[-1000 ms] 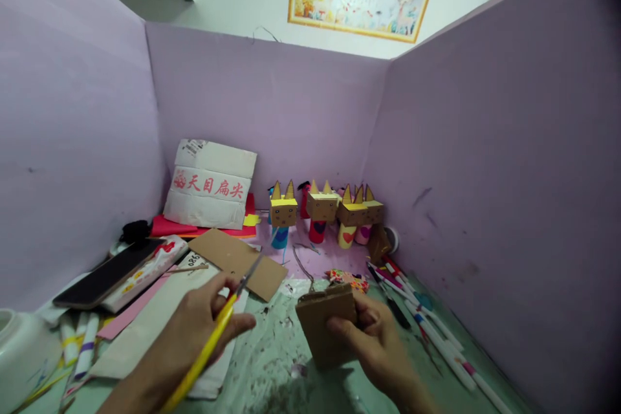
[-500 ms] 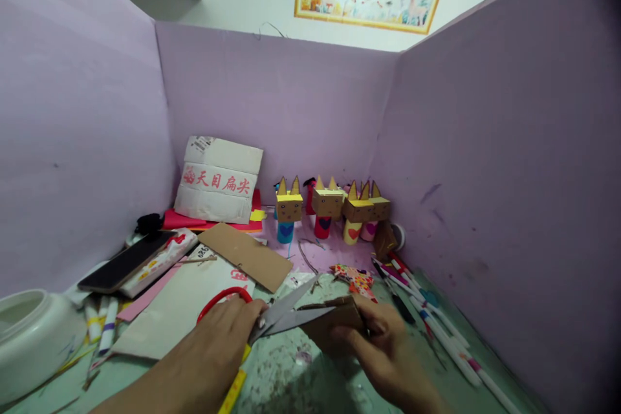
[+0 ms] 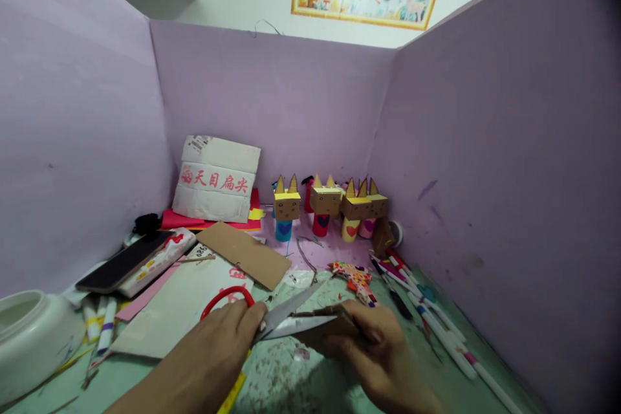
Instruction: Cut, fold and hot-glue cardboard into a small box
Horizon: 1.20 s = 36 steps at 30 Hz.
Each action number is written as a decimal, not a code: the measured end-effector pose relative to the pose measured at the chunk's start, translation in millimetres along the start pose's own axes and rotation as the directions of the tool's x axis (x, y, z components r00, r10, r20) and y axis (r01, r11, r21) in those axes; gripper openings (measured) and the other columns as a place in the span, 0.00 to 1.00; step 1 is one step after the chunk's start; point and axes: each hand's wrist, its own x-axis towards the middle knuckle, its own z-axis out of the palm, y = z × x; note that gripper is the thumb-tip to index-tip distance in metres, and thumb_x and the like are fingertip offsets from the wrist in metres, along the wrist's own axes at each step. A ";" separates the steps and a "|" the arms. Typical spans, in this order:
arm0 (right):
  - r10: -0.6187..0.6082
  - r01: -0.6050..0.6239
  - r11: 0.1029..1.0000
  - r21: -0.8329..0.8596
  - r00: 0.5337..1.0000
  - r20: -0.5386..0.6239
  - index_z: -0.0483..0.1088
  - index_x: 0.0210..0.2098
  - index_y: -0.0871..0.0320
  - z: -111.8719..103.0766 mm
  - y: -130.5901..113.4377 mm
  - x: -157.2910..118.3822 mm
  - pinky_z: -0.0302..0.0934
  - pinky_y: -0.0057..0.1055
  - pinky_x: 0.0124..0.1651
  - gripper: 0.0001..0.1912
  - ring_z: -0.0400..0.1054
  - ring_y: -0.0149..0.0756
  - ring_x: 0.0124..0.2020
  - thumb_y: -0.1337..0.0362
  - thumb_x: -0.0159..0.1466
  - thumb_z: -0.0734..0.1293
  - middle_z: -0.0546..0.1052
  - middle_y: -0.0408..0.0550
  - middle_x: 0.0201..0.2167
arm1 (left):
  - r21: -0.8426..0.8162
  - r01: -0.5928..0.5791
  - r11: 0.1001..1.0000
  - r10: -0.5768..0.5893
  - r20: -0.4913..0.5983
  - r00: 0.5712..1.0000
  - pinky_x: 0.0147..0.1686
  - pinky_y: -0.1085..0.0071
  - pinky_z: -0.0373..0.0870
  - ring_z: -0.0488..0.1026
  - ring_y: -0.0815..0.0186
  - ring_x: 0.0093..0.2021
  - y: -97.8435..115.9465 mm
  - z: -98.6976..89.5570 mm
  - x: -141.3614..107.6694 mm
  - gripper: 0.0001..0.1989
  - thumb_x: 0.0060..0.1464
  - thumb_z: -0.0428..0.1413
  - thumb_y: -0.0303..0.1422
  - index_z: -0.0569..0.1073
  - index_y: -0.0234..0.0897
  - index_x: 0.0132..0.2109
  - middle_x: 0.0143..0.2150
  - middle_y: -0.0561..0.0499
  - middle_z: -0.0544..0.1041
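Note:
My left hand (image 3: pixel 226 336) is closed round the scissors (image 3: pixel 286 318), one red handle loop showing above the knuckles. The blades are parted and point right, the lower one lying across a brown cardboard piece (image 3: pixel 315 337). My right hand (image 3: pixel 371 346) pinches that cardboard at its right end, thumb below and fingers behind. Behind the hands stand several cardboard animal figures (image 3: pixel 287 206) with pointed ears and coloured tube bodies bearing hearts. A flat brown cardboard strip (image 3: pixel 245 255) lies beyond the scissors.
White markers (image 3: pixel 449 336) lie along the right wall. A patterned paper piece (image 3: pixel 354 277) is behind my right hand. At left are a white pot (image 3: pixel 53 343), a dark phone (image 3: pixel 123 263) and a white board (image 3: pixel 169 314). Printed cardboard (image 3: pixel 216 180) leans at the back.
The cardboard in my right hand has tilted and lies flatter against the lower blade. The scissors remain open, shifted slightly right. The whole view has moved a little.

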 end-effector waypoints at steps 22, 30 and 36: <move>-0.001 0.000 1.000 0.007 0.999 0.049 0.68 0.23 0.57 8.8 2.8 -3.8 0.52 0.23 0.23 0.07 0.57 0.28 0.20 0.68 0.57 0.64 0.64 0.39 0.17 | 0.139 -0.065 0.988 0.062 0.020 0.998 0.33 0.67 0.73 0.75 0.60 0.35 4.6 3.0 -3.9 0.24 0.51 0.44 0.18 0.64 0.37 0.54 0.38 0.46 0.77; 0.019 -0.021 0.999 0.037 0.998 0.053 0.66 0.21 0.56 10.3 7.9 -3.3 0.50 0.24 0.22 0.07 0.54 0.28 0.19 0.70 0.55 0.64 0.62 0.37 0.17 | 0.214 -0.119 0.970 0.140 -0.085 0.986 0.29 0.67 0.73 0.75 0.60 0.31 4.0 7.1 -10.1 0.25 0.50 0.41 0.15 0.60 0.36 0.55 0.36 0.46 0.77; 0.036 -0.037 0.999 0.037 0.998 0.049 0.62 0.20 0.56 11.2 8.5 -5.1 0.47 0.25 0.22 0.10 0.51 0.27 0.19 0.70 0.55 0.64 0.58 0.36 0.17 | 0.171 -0.143 0.975 0.149 -0.021 0.989 0.31 0.69 0.71 0.75 0.61 0.32 -1.5 0.2 -9.1 0.25 0.51 0.42 0.16 0.62 0.38 0.53 0.37 0.46 0.77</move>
